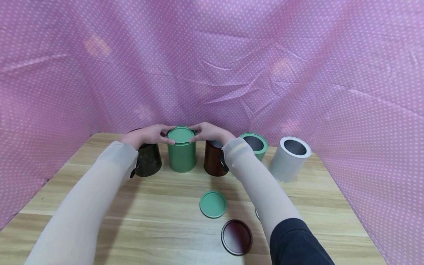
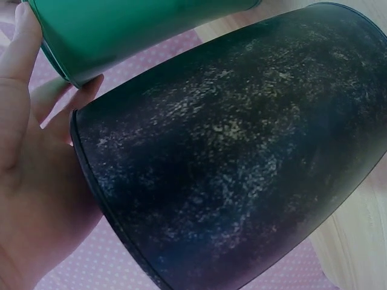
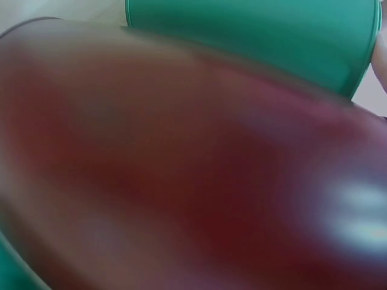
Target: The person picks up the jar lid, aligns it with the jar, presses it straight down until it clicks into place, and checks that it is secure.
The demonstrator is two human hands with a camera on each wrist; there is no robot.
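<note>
A green lid point(image 1: 180, 135) lies on top of a green can point(image 1: 182, 158) at the back of the table. From the left, my left hand point(image 1: 150, 134) holds the lid's edge, thumb in front and fingers behind. My right hand point(image 1: 210, 131) grips the opposite edge the same way. Beneath my left wrist stands a speckled black can point(image 1: 148, 162), which fills most of the left wrist view, with the green can point(image 2: 139, 30) behind it. Under my right wrist is a dark red can point(image 1: 213, 162), large in the right wrist view and partly covering the green can point(image 3: 260, 42).
An open green can point(image 1: 264, 147) and an open white can point(image 1: 285, 165) stand at the right. On the wooden table lie another green lid point(image 1: 213, 204) and a dark red lid point(image 1: 236, 237). My right forearm mostly hides a pale-rimmed round piece. Pink dotted cloth point(image 1: 212, 73) encloses the table.
</note>
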